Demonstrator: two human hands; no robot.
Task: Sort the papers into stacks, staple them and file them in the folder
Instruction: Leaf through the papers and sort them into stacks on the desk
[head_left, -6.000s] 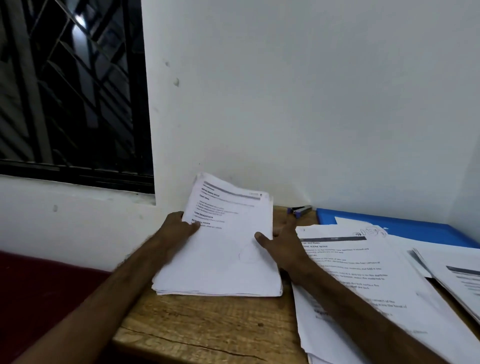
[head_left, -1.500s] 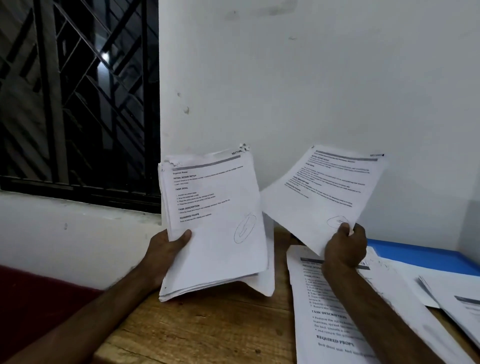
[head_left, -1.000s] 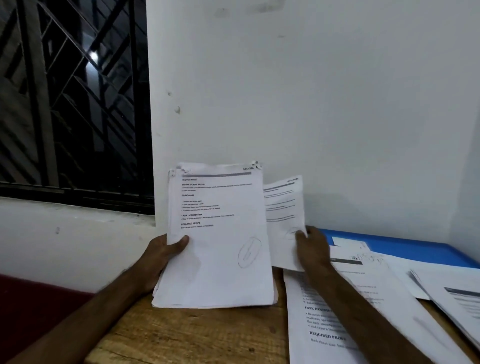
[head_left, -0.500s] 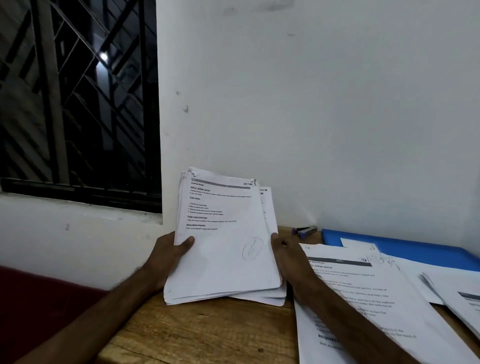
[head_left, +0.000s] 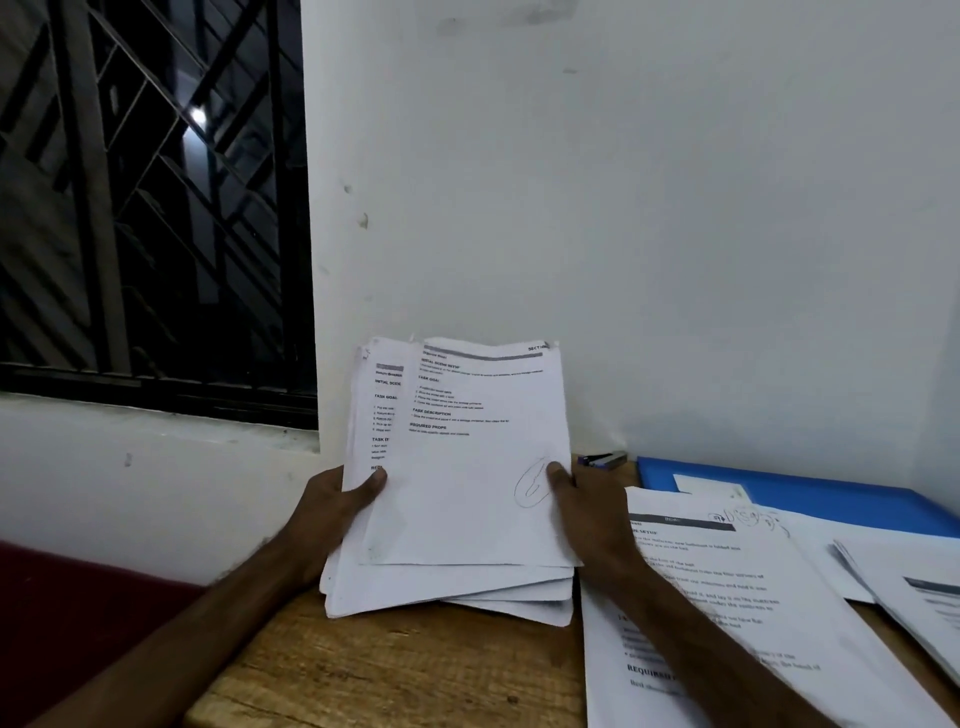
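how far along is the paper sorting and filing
Early. Some papers already lie in piles on the table. Left hand and right hand hold the main bundle, mid-sort. Stapling and filing remain: the stapler and blue folder lie untouched by the wall.

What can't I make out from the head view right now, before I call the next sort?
Head view only:
held stack: lower sheets covered by the top page; body text too small to read.
left hand and right hand: fingers hidden behind the held stack.
stapler: too small and dim for detail.
blue folder: partly under loose papers, cut off by the right edge.
far-right pile: cut off by the frame edge.
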